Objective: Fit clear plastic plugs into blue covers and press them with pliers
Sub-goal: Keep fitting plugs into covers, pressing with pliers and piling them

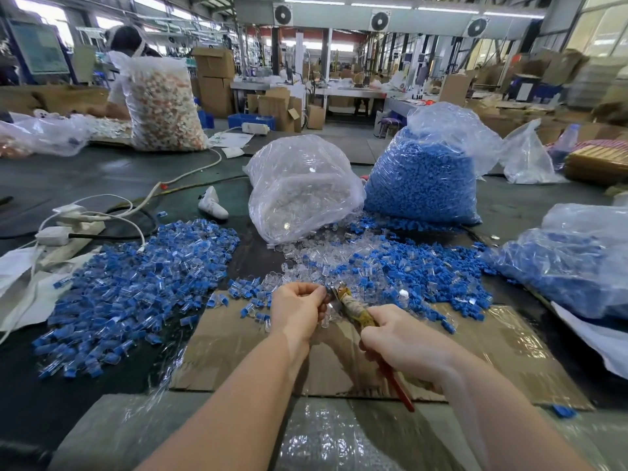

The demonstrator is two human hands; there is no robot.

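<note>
- pinching a small piece in the left hand [299, 309], presenting it at the nose of the pliers [353, 305].
- right hand [404, 345] wraps the handles, ready to squeeze.
- loose parts pile [401, 266] lies near for quick reach.

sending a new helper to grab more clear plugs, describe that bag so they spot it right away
Find the two upright plastic bags behind the loose parts. The bag of clear plugs is the left one. Its contents look colourless and glassy, whereas the bag of blue covers beside it is solid blue.
</note>
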